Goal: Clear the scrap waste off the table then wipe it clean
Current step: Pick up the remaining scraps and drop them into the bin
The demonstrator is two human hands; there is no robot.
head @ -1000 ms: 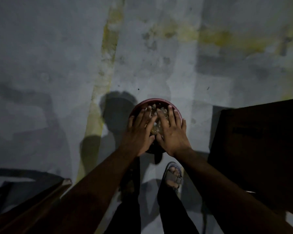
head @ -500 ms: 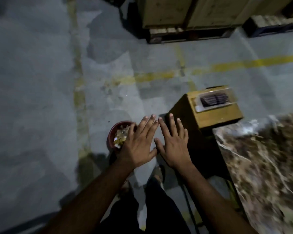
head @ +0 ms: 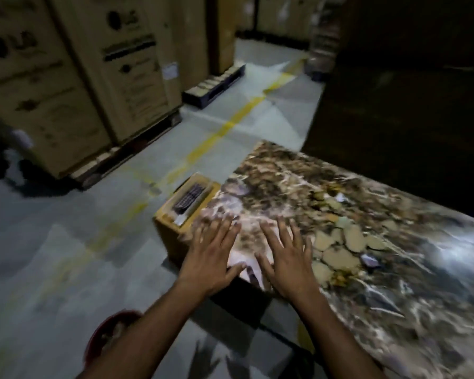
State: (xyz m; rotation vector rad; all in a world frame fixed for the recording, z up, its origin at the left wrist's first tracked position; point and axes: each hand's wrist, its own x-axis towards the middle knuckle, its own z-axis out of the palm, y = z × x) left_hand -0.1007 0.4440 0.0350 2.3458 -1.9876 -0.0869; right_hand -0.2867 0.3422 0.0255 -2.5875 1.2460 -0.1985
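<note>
We see the left hand [head: 210,262] and right hand [head: 288,259] spread flat, holding nothing, over the marble table's [head: 394,283] near-left corner; its length runs near-right. Tan scraps [head: 340,248] lie just right. The red bucket [head: 104,332] on the floor perhaps holds scraps.

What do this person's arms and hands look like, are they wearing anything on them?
Nothing is worn: the left hand and right hand are bare, with no gloves, rings or watch showing. Both forearms are uncovered down to the picture's edge, with no sleeves in view.
</note>
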